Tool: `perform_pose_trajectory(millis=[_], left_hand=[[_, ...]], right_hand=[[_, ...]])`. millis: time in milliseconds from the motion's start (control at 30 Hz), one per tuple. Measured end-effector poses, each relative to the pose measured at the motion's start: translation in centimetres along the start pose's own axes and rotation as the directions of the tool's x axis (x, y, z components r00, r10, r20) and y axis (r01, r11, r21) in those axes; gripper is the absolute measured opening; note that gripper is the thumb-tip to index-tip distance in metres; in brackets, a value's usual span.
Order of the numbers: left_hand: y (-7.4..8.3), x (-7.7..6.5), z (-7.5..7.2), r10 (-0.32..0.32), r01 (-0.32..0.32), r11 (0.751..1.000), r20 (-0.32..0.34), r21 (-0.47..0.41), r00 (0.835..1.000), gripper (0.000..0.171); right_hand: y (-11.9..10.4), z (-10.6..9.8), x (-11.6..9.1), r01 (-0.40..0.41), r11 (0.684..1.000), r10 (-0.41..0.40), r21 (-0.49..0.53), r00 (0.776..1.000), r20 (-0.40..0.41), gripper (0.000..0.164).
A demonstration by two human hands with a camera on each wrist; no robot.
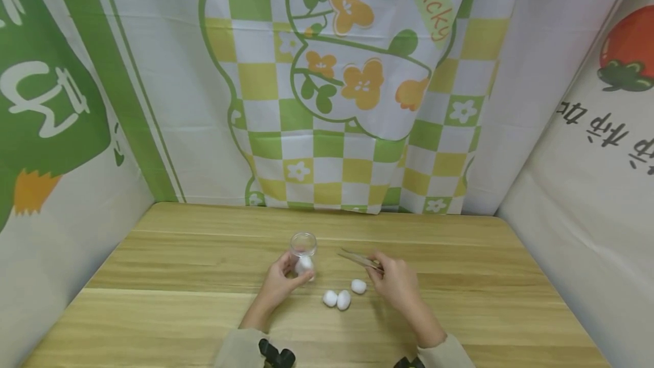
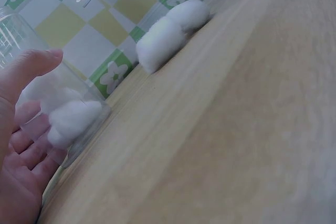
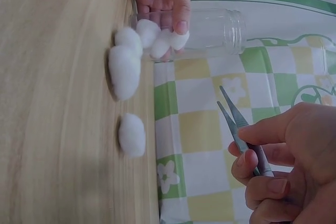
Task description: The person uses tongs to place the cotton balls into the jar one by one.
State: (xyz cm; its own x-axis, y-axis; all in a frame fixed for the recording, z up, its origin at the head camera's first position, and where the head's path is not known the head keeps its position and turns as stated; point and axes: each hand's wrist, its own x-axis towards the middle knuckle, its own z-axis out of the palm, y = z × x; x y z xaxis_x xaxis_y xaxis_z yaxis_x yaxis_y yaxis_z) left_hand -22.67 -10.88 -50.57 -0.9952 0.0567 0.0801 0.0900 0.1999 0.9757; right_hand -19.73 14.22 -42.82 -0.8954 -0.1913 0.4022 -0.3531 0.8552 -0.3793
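My left hand [image 1: 278, 285] grips a clear glass jar [image 1: 304, 244] that stands upright on the table, fingers behind it and thumb across the front. Inside, several white cotton balls [image 3: 148, 33] lie in its lower part. My right hand [image 1: 398, 283] pinches metal tweezers [image 3: 237, 124] between thumb and fingers. Their tips stand apart with nothing between them, in the air to the right of the jar. On the table between the hands lie three more cotton balls: two touching, the nearer one [image 1: 344, 300] among them, and a single ball [image 1: 359, 286] closer to the right hand.
The wooden table [image 1: 179, 254] meets a checkered green and yellow curtain [image 1: 327, 158] at its far edge. Printed white cloth walls [image 1: 577, 231] rise at the left and right sides. Beige sleeves [image 1: 240, 350] cover the forearms, with black wrist mounts at the bottom edge.
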Motion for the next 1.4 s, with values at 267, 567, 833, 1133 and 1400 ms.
perform_pose_trajectory(millis=[267,567,833,1133,1400], left_hand=[[0.1,-0.1,0.0,0.006,-0.006,1.000,-0.001,0.003,1.000,0.057],[0.0,-0.1,0.0,0.008,-0.008,1.000,-0.007,0.004,1.000,0.059],[0.1,-0.2,-0.1,0.008,-0.009,1.000,-0.007,-0.021,1.000,0.057],[0.3,-0.3,0.0,0.007,-0.007,1.000,-0.005,-0.012,1.000,0.058],[0.2,-0.2,0.0,0.018,-0.018,1.000,-0.004,0.011,1.000,0.056]], right_hand=[[0.1,-0.1,-0.3,-0.006,1.000,0.006,-0.010,1.000,0.000,0.013],[0.6,0.0,-0.8,-0.012,1.000,0.012,-0.018,1.000,0.012,0.014],[1.0,0.0,-1.1,-0.002,0.999,0.003,-0.033,1.000,0.009,0.015],[1.3,-0.1,-1.5,-0.013,0.999,0.014,-0.044,1.000,0.026,0.013],[1.6,-0.1,-1.6,-0.032,0.999,0.034,-0.037,0.997,0.062,0.013]])
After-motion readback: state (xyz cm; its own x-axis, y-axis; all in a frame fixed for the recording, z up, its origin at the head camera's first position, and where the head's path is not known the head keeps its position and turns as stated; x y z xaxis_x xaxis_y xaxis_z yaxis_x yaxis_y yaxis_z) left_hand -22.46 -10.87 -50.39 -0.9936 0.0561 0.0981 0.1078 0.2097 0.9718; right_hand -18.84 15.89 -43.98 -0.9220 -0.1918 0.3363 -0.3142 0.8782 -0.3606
